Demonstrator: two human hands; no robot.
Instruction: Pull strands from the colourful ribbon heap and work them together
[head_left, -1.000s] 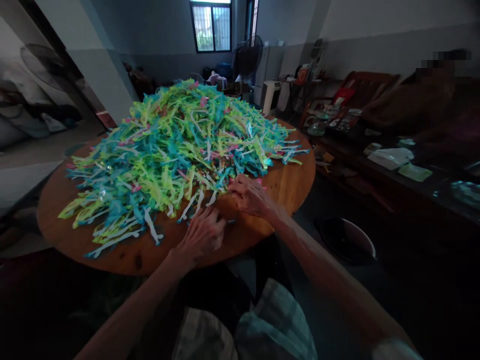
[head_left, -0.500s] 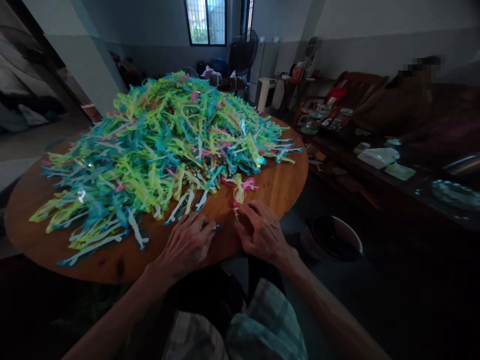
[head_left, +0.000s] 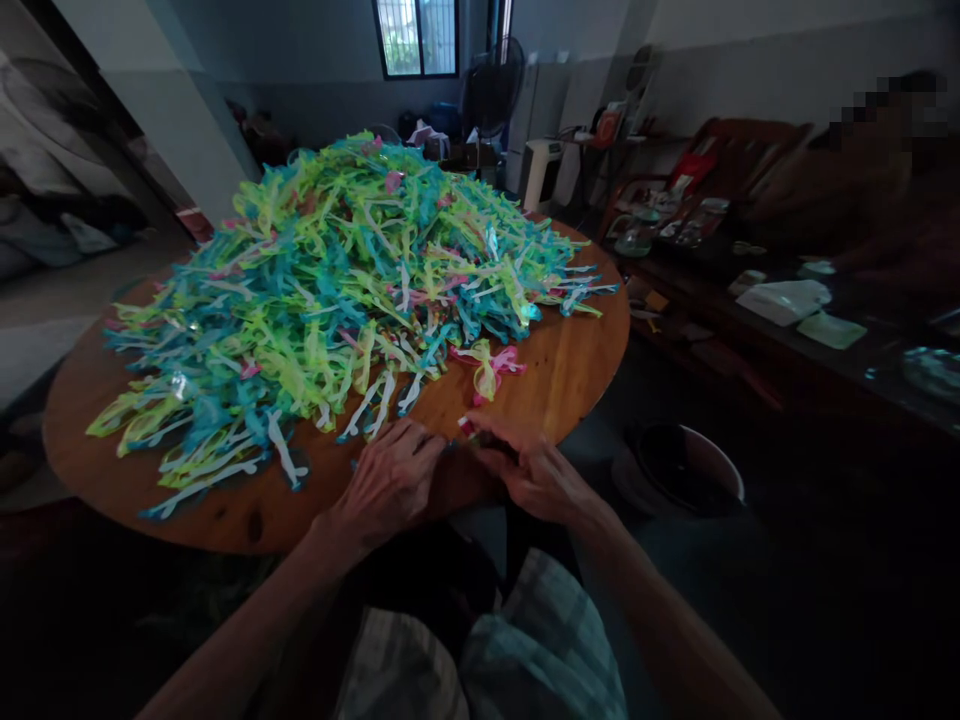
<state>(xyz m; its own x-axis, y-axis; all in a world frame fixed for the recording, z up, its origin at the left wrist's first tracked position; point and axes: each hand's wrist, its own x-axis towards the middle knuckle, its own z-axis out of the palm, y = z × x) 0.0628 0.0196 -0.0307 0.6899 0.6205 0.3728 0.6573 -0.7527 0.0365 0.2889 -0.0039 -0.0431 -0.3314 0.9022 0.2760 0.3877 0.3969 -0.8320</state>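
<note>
A big heap of thin plastic strips [head_left: 337, 270], green, blue, yellow and pink, covers most of a round wooden table [head_left: 570, 350]. A small pink and yellow bundle of strips [head_left: 487, 365] lies apart from the heap near the table's front edge. My right hand [head_left: 532, 470] is closed in a pinch on the near end of that bundle, at the table's edge. My left hand [head_left: 390, 480] rests beside it with fingers curled, touching the right hand's fingertips; what it holds is hidden.
A dark round bucket [head_left: 690, 470] stands on the floor to the right of the table. A low dark table [head_left: 787, 310] with dishes and papers runs along the right. A person sits at the far right. A fan [head_left: 491, 95] stands behind the table.
My right hand has pulled a pink and yellow bundle out of the heap and drawn it back to the table's front edge. My left hand stayed at the edge.
</note>
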